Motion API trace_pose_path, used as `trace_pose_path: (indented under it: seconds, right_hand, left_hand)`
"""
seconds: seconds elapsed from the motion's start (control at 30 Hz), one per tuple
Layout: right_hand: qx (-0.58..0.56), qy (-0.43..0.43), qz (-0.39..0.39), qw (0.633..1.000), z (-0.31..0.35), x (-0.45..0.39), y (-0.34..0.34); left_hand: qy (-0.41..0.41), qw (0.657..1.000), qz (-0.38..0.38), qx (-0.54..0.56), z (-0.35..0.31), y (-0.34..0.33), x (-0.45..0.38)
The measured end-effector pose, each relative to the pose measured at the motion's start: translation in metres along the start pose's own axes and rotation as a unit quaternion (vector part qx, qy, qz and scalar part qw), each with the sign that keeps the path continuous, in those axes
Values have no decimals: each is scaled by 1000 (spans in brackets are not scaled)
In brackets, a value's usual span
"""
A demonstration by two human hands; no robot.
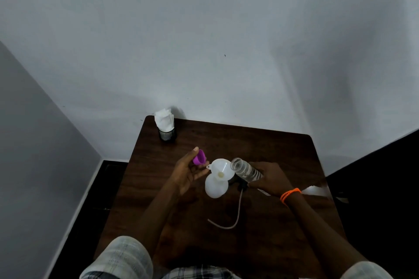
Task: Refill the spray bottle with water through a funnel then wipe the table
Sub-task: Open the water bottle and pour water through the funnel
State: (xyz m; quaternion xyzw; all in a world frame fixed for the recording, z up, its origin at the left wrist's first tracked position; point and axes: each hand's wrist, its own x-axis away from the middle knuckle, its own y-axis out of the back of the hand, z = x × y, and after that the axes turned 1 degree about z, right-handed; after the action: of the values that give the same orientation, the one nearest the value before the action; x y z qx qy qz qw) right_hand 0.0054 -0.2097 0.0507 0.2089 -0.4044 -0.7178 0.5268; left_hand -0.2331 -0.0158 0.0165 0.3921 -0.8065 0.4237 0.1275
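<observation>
A white spray bottle point(216, 187) stands on the dark wooden table point(283, 154) with a white funnel point(222, 169) in its neck. My right hand point(271, 179) grips a clear plastic water bottle point(244, 169), tilted with its open mouth over the funnel's rim. My left hand point(189, 171) pinches a purple cap point(199, 157) just left of the funnel. The black spray head point(242, 184) lies behind the bottle, its pale tube point(234, 217) curling toward me.
A black mesh holder with white tissues point(165, 123) stands at the table's far left corner. A white object point(315, 190) lies at the right edge. Walls close in behind and to the left; dark floor surrounds the table.
</observation>
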Motion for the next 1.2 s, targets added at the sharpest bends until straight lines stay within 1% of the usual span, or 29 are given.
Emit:
trace_pose_path:
  seconds: [0.4,0.67,0.93,1.2]
  right_hand:
    - [97,-4,-8,995,4,0,-1]
    - [159,3,2,987,9,1,1]
    - [186,41,-23,981,8,-2,3]
    - [223,33,-20,974,6,-5,5]
  left_hand:
    - [-12,1000,-2,-17,3,3,1]
    - [-23,999,2,-32,5,2,1]
    - [-27,999,5,-25,5,1,3]
    - [-32,999,1,-21,6,1,5]
